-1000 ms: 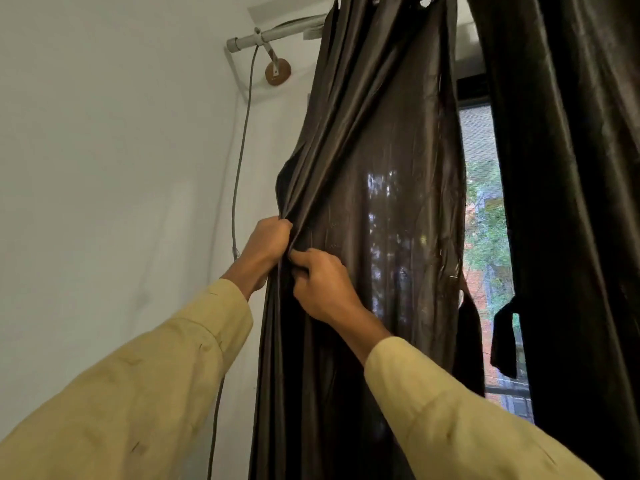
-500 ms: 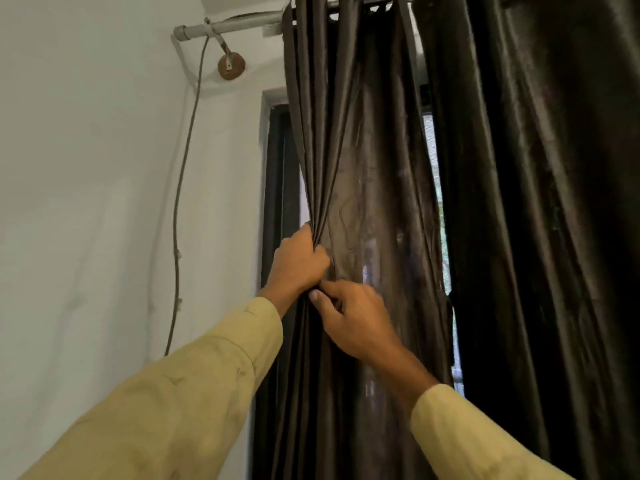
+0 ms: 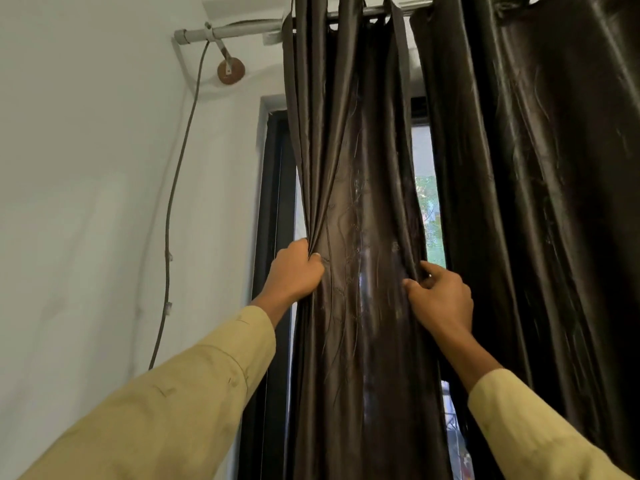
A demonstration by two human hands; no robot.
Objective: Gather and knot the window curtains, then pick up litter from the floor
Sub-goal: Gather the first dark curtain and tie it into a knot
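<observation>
A dark brown glossy left curtain panel (image 3: 360, 174) hangs from the rod (image 3: 239, 29) in front of the window. My left hand (image 3: 294, 271) is shut on the panel's bunched left edge at about mid height. My right hand (image 3: 441, 299) pinches the panel's right edge, fingers curled into the folds. The cloth is stretched flat between both hands. A second dark curtain panel (image 3: 540, 202) hangs to the right, untouched. The floor and any litter are out of view.
A white wall (image 3: 86, 220) fills the left side, with a grey cable (image 3: 171, 216) running down from the rod's bracket (image 3: 230, 69). The black window frame (image 3: 273, 209) shows beside the left panel. Daylight and greenery show through the gap (image 3: 427, 216) between the panels.
My right hand has moved from beside my left hand across to the panel's right edge and gripped it. The view has shifted slightly, showing more of the rod.
</observation>
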